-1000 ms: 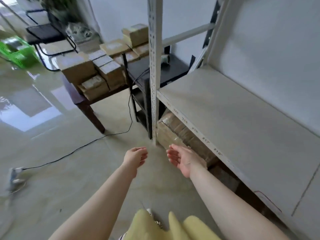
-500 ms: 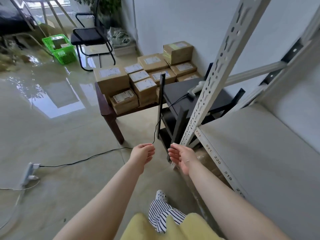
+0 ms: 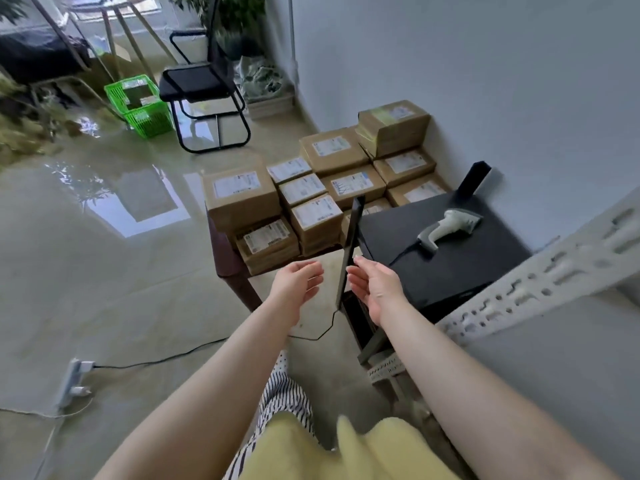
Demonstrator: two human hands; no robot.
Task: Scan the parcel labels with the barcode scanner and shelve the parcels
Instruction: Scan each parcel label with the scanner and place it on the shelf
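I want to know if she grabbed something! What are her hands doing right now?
Left hand: open, fingers relaxed, holding nothing.
Right hand: open, palm turned inward, holding nothing.

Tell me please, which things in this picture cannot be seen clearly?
- Parcel labels, head view: print too small to read.
- Rear parcels, head view: partly hidden by the black stand.
- Shelf rack, head view: cut off by the right edge.
- Scanner cable end: hidden behind the stand.
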